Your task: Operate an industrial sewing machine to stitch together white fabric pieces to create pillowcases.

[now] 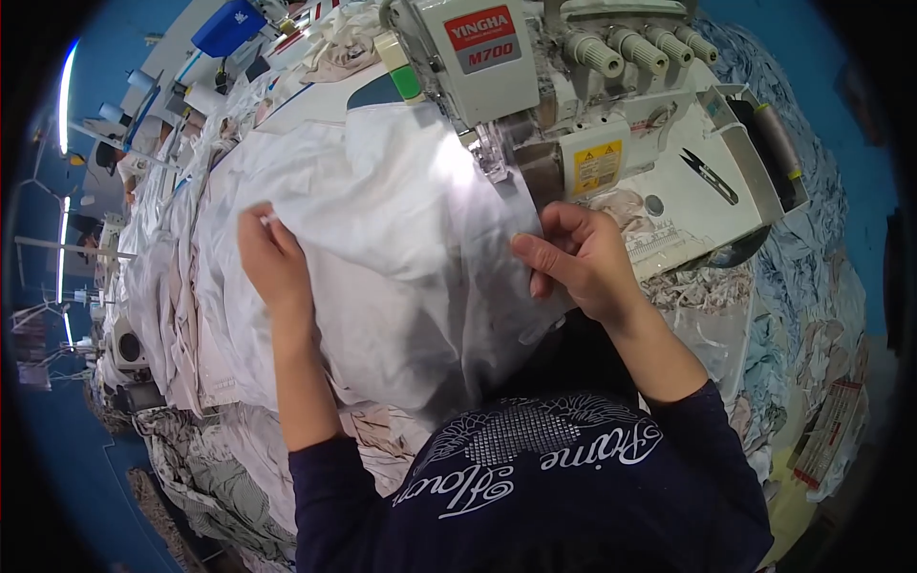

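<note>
R hand (585,260) pinches wht cloth (382,224); L hand (273,260) curled, grip can't tell — snips (710,177) nr R edge of tbl (702,218) — blue wall (867,210) beyond.

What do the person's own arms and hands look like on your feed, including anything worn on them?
Both the left hand and the right hand are bare, with no glove, watch or bracelet visible. The left sleeve and right sleeve are dark navy and stop well short of the wrists. They belong to a navy shirt printed with white lettering.
</note>
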### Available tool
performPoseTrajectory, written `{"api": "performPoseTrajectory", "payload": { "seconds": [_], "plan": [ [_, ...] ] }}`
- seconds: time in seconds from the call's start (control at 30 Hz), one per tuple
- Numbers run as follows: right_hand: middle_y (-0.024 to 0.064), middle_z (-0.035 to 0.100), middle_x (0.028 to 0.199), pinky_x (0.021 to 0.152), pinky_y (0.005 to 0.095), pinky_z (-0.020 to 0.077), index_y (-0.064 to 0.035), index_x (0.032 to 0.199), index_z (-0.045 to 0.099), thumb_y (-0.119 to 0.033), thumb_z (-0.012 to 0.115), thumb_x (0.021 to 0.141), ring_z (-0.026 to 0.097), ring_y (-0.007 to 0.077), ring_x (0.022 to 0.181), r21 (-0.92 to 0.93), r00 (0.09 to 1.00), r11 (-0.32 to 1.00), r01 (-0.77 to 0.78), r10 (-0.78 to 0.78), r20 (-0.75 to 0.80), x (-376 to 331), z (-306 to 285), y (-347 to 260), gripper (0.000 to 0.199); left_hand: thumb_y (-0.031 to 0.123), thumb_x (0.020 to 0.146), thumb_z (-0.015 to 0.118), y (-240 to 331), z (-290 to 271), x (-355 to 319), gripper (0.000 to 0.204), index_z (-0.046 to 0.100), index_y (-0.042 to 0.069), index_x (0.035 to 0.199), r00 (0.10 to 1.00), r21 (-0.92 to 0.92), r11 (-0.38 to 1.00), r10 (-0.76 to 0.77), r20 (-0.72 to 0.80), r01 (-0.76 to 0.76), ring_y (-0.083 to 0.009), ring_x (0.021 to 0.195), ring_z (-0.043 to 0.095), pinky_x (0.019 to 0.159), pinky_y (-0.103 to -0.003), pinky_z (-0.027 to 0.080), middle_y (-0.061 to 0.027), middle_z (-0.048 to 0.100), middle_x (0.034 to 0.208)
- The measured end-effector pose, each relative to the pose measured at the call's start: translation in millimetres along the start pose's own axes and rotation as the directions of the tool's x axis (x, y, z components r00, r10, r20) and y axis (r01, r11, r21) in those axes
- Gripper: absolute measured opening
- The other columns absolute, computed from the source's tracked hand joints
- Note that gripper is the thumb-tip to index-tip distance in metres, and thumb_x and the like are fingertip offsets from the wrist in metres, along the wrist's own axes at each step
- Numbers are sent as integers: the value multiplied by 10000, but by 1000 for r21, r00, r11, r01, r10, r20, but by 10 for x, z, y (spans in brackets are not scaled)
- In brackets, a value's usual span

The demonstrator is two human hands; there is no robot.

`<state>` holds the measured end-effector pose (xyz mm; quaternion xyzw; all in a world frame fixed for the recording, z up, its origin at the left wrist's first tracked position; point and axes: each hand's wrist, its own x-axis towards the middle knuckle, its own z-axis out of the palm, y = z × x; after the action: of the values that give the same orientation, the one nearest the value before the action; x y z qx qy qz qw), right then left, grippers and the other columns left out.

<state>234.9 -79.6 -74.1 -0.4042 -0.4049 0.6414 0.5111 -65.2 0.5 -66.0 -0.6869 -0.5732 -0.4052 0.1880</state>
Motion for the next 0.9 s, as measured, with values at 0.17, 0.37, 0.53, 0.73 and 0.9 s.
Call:
{"api": "performPoseTrajectory", "payload": {
  "seconds": [0.17,0.37,0.53,0.73,0.9],
  "plan": [
    [-8,542,608,431,180,407,-67,687,499,-132,690,803,533,62,468,11,1000,1000,-7,7,-8,-4,-37,21,233,38,836,528,-52,110,420,74,544,17,905,998,-19,1000,-5,-62,4,-245,685,556,629,-333,446,-116,570,827],
    [-6,541,599,423,181,403,-66,690,507,-146,695,800,521,57,460,-4,1000,1000,1,-1,10,3,-33,13,233,108,849,575,-197,151,928,80,555,36,877,988,62,995,81,-134,-73,-264,714,573,628,-352,452,-106,584,806],
    [-5,542,591,411,181,394,-62,695,516,-163,701,797,507,56,449,-1,1000,1000,-18,18,-6,11,-36,17,234,145,852,581,-396,281,1281,105,564,51,897,973,158,972,192,-125,-171,-295,751,587,635,-378,461,-100,606,824],
    [0,547,590,408,185,393,-59,703,518,-166,708,792,512,62,451,-30,998,998,-60,59,-29,-8,-23,3,235,172,860,570,-451,319,1506,129,569,56,916,961,224,951,245,-125,-214,-300,809,607,672,-383,482,-112,628,903],
    [3,550,594,416,184,398,-54,714,521,-147,700,798,518,67,454,1,998,999,-50,50,-28,-1,-18,29,218,199,871,554,-519,337,1640,141,566,67,919,958,236,946,255,-129,-220,-315,811,605,670,-393,483,-112,627,905]
  ]
}}
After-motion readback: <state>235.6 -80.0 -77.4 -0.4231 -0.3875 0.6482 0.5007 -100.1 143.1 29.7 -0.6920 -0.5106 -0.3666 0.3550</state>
